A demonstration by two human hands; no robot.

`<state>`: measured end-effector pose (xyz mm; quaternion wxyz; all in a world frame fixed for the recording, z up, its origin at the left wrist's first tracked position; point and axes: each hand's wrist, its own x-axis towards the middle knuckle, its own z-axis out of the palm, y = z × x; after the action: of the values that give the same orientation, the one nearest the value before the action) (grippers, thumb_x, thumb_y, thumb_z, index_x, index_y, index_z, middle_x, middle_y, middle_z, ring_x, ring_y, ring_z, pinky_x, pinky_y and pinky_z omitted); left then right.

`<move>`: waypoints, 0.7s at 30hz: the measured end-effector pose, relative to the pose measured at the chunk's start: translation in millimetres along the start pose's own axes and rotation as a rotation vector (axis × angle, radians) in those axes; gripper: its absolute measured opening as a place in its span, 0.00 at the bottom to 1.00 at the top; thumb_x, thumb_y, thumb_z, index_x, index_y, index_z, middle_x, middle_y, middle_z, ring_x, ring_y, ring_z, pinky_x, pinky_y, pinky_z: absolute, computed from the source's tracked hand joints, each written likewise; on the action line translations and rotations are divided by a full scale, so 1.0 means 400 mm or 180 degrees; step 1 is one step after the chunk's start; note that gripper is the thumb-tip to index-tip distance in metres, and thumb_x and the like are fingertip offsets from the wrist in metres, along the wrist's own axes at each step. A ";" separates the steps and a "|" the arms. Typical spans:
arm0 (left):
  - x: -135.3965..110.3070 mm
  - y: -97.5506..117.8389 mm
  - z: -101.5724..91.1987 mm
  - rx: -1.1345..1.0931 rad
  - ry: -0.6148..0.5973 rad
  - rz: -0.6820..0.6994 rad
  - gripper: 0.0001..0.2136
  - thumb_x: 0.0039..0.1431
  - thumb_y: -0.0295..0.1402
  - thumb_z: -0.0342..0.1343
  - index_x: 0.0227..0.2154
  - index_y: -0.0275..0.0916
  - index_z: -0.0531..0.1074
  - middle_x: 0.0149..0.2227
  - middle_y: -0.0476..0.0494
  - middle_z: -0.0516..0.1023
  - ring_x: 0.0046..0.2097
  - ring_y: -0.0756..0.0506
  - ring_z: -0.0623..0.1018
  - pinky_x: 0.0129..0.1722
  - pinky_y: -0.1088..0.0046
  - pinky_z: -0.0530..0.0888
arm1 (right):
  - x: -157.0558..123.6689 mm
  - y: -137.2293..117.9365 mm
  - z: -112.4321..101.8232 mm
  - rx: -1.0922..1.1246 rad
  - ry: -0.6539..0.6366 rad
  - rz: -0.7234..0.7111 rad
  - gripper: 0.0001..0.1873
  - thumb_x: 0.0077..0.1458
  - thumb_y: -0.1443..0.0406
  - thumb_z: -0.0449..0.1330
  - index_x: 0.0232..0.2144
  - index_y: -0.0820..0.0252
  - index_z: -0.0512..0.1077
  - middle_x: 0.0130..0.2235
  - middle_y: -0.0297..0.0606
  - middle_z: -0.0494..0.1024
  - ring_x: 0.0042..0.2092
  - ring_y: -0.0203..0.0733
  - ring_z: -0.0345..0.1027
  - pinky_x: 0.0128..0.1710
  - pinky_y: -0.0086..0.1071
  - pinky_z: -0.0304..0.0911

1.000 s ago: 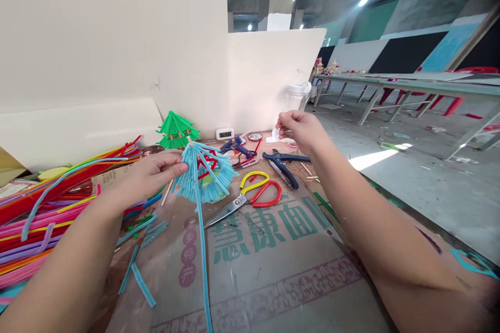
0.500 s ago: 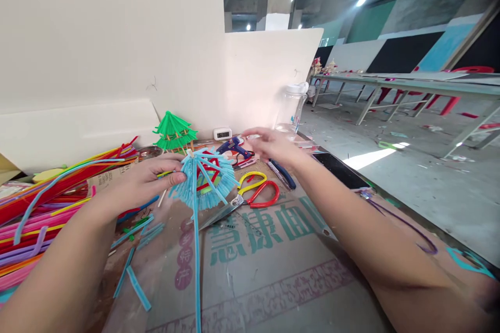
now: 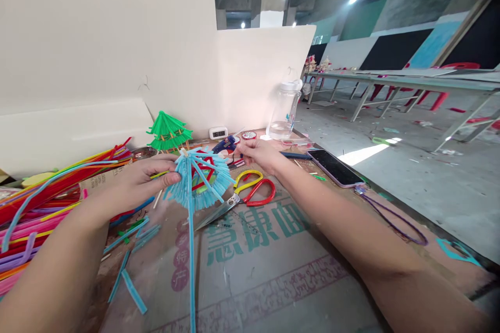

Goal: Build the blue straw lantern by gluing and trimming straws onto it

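My left hand (image 3: 142, 182) pinches the rim of a small light-blue umbrella made of pipe cleaners (image 3: 201, 177), with a long blue pipe cleaner (image 3: 191, 265) hanging down from it. Red and green pieces show inside the umbrella. My right hand (image 3: 260, 153) is stretched forward, low over the table, with its fingers curled by the blue glue gun (image 3: 225, 144); whether it grips anything is unclear. Yellow-and-red scissors (image 3: 250, 192) lie just in front of it.
A heap of coloured pipe cleaners (image 3: 47, 203) covers the left. A green pipe-cleaner umbrella (image 3: 169, 131), a small white clock (image 3: 217, 133), a clear jar (image 3: 283, 112) and a phone (image 3: 336, 167) with a purple cable stand around. White boards (image 3: 117, 52) wall the back.
My right hand came down from near the clear jar and moved left to the glue gun. The phone, hidden before under my arm, now shows. My left hand kept holding the umbrella.
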<state>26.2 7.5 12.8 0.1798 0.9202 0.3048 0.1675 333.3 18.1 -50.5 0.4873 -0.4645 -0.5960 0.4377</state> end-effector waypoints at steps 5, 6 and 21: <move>0.002 -0.015 -0.001 -0.0052 0.0031 -0.0228 0.15 0.63 0.44 0.49 0.39 0.40 0.75 0.53 0.46 0.73 0.52 0.43 0.70 0.53 0.70 0.66 | -0.008 -0.059 -0.075 0.0899 -0.0104 -0.0228 0.15 0.56 0.54 0.58 0.29 0.59 0.69 0.47 0.39 0.76 0.44 0.36 0.70 0.47 0.33 0.64; 0.003 -0.015 0.000 -0.0061 0.0049 -0.0237 0.15 0.63 0.44 0.49 0.39 0.40 0.75 0.53 0.46 0.73 0.51 0.43 0.70 0.53 0.70 0.66 | -0.012 -0.072 -0.087 0.1092 -0.0138 -0.0200 0.14 0.57 0.54 0.57 0.29 0.58 0.68 0.44 0.38 0.77 0.42 0.35 0.71 0.46 0.34 0.65; 0.006 -0.009 -0.004 0.0188 0.0301 -0.0460 0.19 0.63 0.47 0.44 0.33 0.38 0.72 0.38 0.46 0.75 0.44 0.43 0.72 0.47 0.70 0.68 | -0.035 -0.069 -0.124 -0.3321 -0.0060 -0.0255 0.19 0.50 0.58 0.63 0.44 0.57 0.77 0.39 0.44 0.80 0.38 0.48 0.70 0.37 0.34 0.59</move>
<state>25.6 12.2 13.3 0.1496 0.8917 0.3835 0.1883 380.1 2.7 -18.9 0.2020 -0.6184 -0.7564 0.0677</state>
